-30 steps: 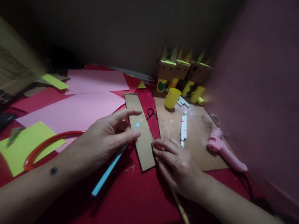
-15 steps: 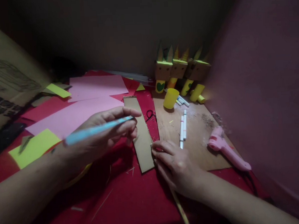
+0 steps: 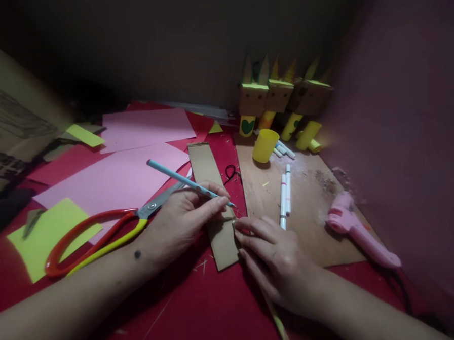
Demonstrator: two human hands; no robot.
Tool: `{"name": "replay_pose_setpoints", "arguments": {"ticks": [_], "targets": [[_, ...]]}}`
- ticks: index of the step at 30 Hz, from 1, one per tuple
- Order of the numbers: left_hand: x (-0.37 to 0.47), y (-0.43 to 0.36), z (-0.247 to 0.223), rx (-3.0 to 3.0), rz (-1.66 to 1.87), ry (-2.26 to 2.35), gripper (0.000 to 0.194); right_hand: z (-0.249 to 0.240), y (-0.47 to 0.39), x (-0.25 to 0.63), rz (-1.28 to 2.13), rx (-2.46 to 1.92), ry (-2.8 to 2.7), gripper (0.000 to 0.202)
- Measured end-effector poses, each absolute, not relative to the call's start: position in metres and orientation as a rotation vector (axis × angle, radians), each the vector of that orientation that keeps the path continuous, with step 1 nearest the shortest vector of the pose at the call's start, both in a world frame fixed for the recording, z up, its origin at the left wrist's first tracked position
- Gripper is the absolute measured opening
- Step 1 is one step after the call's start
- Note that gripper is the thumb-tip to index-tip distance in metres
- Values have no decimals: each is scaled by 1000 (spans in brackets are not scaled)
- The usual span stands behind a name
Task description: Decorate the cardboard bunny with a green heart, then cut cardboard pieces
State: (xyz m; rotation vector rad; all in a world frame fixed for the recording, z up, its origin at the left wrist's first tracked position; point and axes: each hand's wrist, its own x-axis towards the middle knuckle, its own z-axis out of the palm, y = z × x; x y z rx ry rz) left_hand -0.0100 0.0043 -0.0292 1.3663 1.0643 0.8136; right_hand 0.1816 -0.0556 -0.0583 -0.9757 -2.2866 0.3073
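A light blue pencil [image 3: 174, 177] is pinched in my left hand [image 3: 191, 212], its tip pointing down to the right, close to my right fingertips. Under that hand lies a narrow strip of brown cardboard [image 3: 201, 158] on the red cloth. My right hand [image 3: 275, 253] presses at the strip's right edge, fingers closed on a thin yellowish stick [image 3: 277, 322]. The stick runs from the fingertips under the palm towards me; its middle is hidden. Scissors [image 3: 96, 243] with red and yellow handles lie beside my left forearm.
A wooden board [image 3: 309, 226] carries white markers [image 3: 285, 195], a yellow paper tube [image 3: 265, 146] and a pink glue gun [image 3: 362, 234]. Several cardboard figures [image 3: 254, 98] stand behind. Pink paper sheets [image 3: 109, 176] and yellow paper [image 3: 29, 251] lie left. A cardboard box [image 3: 15, 120] stands far left.
My left hand has swung the pencil round and brought its tip down right, near the right fingertips. The scissors have come into full view. My right hand stays at the strip's edge.
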Motion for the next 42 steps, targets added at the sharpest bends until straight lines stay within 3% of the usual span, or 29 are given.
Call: {"name": "replay_pose_setpoints", "arguments": {"ticks": [18, 36, 42], "targets": [[-17, 0, -38, 1945, 730, 1052, 19, -55, -57, 182, 302, -992, -2314, 32], [-16, 8, -32, 1352, 796, 1109, 23, -55, -58, 181, 277, -1010, -2310, 24], [-15, 5, -30, 1630, 758, 1097, 18, -52, -59, 180, 272, -1022, -2311, 26]]}}
